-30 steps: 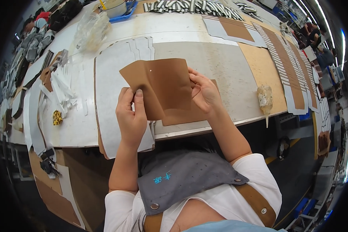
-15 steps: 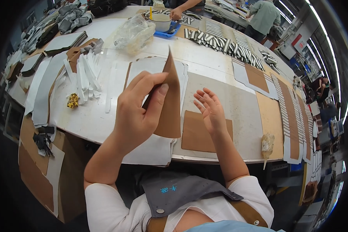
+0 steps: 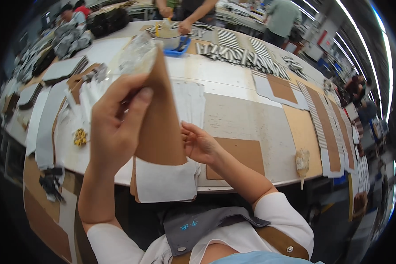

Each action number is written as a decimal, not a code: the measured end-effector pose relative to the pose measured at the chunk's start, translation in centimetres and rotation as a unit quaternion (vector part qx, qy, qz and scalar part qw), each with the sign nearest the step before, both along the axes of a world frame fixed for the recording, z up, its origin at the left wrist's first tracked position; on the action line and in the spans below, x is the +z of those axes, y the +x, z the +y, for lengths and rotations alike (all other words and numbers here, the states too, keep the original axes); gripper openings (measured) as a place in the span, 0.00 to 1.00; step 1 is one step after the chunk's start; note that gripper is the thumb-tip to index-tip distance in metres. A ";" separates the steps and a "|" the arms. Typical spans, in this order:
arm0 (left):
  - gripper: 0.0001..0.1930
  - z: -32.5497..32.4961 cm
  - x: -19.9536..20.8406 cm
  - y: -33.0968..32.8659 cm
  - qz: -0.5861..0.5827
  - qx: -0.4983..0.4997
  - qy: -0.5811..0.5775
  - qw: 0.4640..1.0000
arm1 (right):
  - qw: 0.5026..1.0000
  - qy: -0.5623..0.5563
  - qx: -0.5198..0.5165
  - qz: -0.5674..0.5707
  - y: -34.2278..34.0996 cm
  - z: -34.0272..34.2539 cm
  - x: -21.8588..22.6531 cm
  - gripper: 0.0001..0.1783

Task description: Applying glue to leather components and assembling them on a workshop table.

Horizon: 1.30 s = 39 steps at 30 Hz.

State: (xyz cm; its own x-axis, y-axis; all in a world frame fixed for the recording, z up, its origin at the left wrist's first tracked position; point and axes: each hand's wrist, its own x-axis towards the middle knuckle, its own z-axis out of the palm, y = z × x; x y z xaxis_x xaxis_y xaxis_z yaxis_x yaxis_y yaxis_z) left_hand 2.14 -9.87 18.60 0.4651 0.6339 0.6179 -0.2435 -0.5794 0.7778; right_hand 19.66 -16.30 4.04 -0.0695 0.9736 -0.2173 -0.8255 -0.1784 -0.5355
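The left hand (image 3: 114, 121) grips a brown sheet (image 3: 163, 125) between thumb and fingers, holding it tilted above the white sheet stack (image 3: 166, 185). The right hand (image 3: 201, 144) is loosely curled at the sheet's right edge; contact cannot be determined. A brown panel (image 3: 244, 154) lies flat on the table (image 3: 187, 69), right of the stack.

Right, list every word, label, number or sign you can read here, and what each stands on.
Grey apron: a small blue mark, like stitched characters; too small and blurred to quote.
White panel with a red patch, far background: too small to make out any text.
Brown sheet in the left hand: no text visible.
Nothing else readable.
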 end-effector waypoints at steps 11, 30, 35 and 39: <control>0.13 2.8 -3.2 -1.6 0.040 0.108 0.061 0.992 | 0.967 0.034 -0.127 -0.216 0.4 -1.2 2.5 0.12; 0.22 -5.8 -13.4 -1.8 0.232 -0.016 0.083 0.969 | 0.708 0.019 -0.284 -0.646 7.8 -4.5 6.7 0.08; 0.22 -7.7 -15.2 -0.8 0.258 -0.066 -0.043 0.963 | 0.721 0.051 -0.205 -0.660 8.8 -0.5 4.8 0.08; 0.27 -6.9 -14.9 -1.3 0.274 -0.117 -0.169 0.940 | 0.679 0.053 -0.139 -0.719 8.2 4.1 3.3 0.09</control>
